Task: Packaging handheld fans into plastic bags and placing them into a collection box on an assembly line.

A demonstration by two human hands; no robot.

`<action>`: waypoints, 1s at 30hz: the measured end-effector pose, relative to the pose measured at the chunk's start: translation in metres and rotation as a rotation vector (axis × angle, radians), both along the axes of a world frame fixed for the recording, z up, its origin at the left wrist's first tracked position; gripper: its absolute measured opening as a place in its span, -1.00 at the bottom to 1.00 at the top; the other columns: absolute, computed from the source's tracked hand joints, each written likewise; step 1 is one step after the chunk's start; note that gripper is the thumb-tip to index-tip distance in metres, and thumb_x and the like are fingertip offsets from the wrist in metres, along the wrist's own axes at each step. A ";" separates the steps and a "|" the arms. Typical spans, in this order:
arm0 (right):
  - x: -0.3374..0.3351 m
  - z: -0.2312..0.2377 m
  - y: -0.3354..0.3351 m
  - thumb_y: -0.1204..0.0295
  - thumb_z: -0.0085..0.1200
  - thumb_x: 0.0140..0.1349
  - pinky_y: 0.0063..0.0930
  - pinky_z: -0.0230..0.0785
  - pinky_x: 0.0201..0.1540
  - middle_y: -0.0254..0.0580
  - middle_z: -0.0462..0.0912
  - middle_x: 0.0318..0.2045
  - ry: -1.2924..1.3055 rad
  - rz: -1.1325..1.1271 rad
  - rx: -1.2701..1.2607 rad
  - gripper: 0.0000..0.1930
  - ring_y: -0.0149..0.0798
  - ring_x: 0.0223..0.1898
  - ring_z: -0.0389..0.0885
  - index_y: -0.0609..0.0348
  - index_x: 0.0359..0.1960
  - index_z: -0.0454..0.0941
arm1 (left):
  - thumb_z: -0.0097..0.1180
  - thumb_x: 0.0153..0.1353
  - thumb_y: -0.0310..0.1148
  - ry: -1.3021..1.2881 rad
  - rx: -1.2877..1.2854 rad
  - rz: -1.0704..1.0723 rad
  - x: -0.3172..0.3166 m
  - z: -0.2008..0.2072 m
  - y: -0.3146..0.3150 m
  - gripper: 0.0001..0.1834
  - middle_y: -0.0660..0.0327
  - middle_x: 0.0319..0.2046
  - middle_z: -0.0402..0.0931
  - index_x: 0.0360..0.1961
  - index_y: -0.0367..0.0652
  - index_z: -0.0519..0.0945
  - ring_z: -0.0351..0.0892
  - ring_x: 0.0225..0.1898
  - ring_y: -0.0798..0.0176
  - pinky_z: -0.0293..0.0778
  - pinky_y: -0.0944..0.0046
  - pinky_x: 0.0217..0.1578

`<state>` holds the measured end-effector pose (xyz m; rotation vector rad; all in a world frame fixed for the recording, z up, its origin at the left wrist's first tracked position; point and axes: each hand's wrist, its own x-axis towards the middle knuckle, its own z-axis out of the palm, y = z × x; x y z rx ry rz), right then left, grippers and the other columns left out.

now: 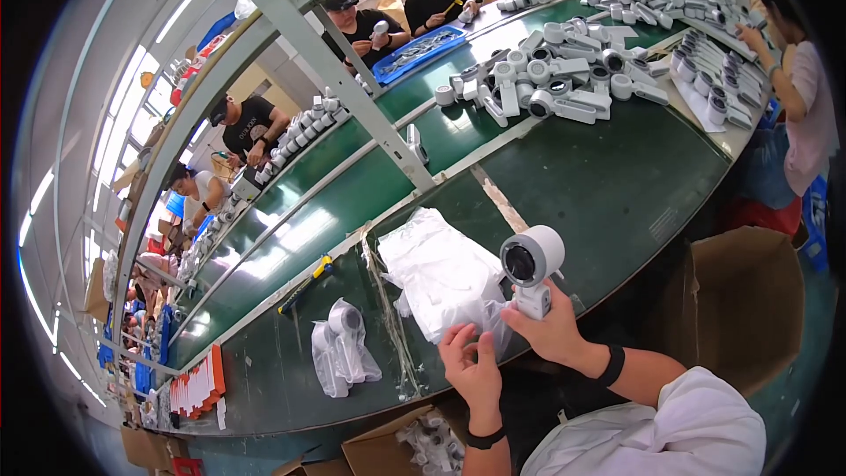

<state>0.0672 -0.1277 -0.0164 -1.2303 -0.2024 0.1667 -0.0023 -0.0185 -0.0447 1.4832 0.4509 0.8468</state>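
The head fisheye looks steeply down from close above the left hand (474,377) and right hand (553,331), across the worktable (608,189) beyond them.

Left of the hands (476,377), a slim yellow-and-black tool (306,284) lies on the green worktop (634,203). Farther left is a row of orange-and-white boxes (198,385). Right of the hands sits an open cardboard box (747,308). Beyond them rises a pale metal post (374,123), then a blue tray (388,78).
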 end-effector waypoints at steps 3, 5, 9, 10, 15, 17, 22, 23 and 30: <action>0.005 0.002 -0.001 0.45 0.31 0.12 -0.58 0.43 -0.19 -0.36 0.62 -0.32 0.009 0.062 0.000 -0.63 -0.53 -0.28 0.55 0.26 -0.07 0.47 | 0.30 0.18 -0.51 -0.007 0.378 0.035 -0.005 0.010 0.003 -0.79 0.31 -0.31 0.58 -0.16 -0.31 0.62 0.48 -0.27 0.47 0.41 0.44 -0.24; 0.007 0.006 -0.002 0.43 0.31 0.12 -0.57 0.43 -0.17 -0.34 0.62 -0.29 -0.005 0.132 -0.094 -0.59 -0.52 -0.26 0.55 0.27 -0.03 0.47 | 0.31 0.13 -0.56 0.099 0.236 -0.254 -0.010 0.008 0.009 -0.73 0.30 -0.32 0.57 -0.13 -0.32 0.60 0.48 -0.30 0.47 0.41 0.46 -0.25; 0.008 0.007 -0.002 0.40 0.33 0.11 -0.55 0.43 -0.15 -0.32 0.63 -0.27 0.007 0.170 -0.070 -0.55 -0.51 -0.25 0.55 0.28 0.00 0.46 | 0.30 0.13 -0.58 0.163 0.176 -0.297 -0.007 0.005 0.008 -0.74 0.30 -0.33 0.56 -0.13 -0.32 0.60 0.48 -0.32 0.47 0.40 0.48 -0.27; 0.008 0.008 -0.003 0.39 0.33 0.11 -0.54 0.43 -0.14 -0.31 0.63 -0.26 0.020 0.179 -0.052 -0.54 -0.50 -0.24 0.55 0.28 0.01 0.46 | 0.29 0.15 -0.57 0.100 0.090 -0.283 -0.004 0.010 0.002 -0.78 0.31 -0.35 0.56 -0.16 -0.33 0.61 0.48 -0.32 0.48 0.40 0.50 -0.28; 0.007 0.003 -0.001 0.39 0.34 0.10 -0.53 0.43 -0.14 -0.31 0.63 -0.25 -0.025 0.183 -0.060 -0.53 -0.50 -0.23 0.55 0.27 0.02 0.46 | 0.27 0.21 -0.52 0.058 0.035 -0.333 -0.005 0.000 0.003 -0.85 0.31 -0.38 0.58 -0.22 -0.35 0.63 0.50 -0.36 0.50 0.40 0.51 -0.31; 0.008 0.002 0.000 0.48 0.34 0.10 -0.55 0.43 -0.16 -0.39 0.59 -0.30 -0.022 0.181 -0.061 -0.60 -0.52 -0.29 0.54 0.19 -0.04 0.46 | 0.28 0.21 -0.50 0.115 0.022 -0.321 -0.008 -0.003 0.007 -0.81 0.28 -0.36 0.60 -0.18 -0.37 0.63 0.51 -0.37 0.48 0.42 0.48 -0.32; 0.005 0.002 -0.011 0.31 0.39 0.06 -0.49 0.44 -0.13 -0.26 0.63 -0.23 -0.003 0.282 -0.120 -0.46 -0.46 -0.22 0.56 0.28 0.02 0.45 | 0.26 0.24 -0.47 0.061 -0.171 -0.233 -0.010 0.007 0.004 -0.79 0.24 -0.34 0.63 -0.18 -0.42 0.63 0.54 -0.34 0.46 0.46 0.49 -0.29; 0.003 0.004 -0.013 0.31 0.40 0.05 -0.49 0.44 -0.13 -0.27 0.64 -0.24 -0.007 0.298 -0.202 -0.46 -0.45 -0.23 0.56 0.28 0.01 0.46 | 0.27 0.23 -0.47 0.030 -0.219 -0.239 -0.010 0.008 0.004 -0.78 0.20 -0.33 0.64 -0.18 -0.44 0.64 0.56 -0.33 0.45 0.47 0.49 -0.27; 0.005 -0.004 -0.006 0.38 0.37 0.06 -0.51 0.44 -0.17 -0.34 0.62 -0.31 -0.097 0.194 -0.065 -0.57 -0.48 -0.29 0.55 0.24 -0.08 0.48 | 0.26 0.22 -0.52 0.041 -0.305 -0.302 -0.013 -0.003 0.013 -0.77 0.16 -0.32 0.65 -0.13 -0.43 0.63 0.58 -0.33 0.41 0.51 0.46 -0.23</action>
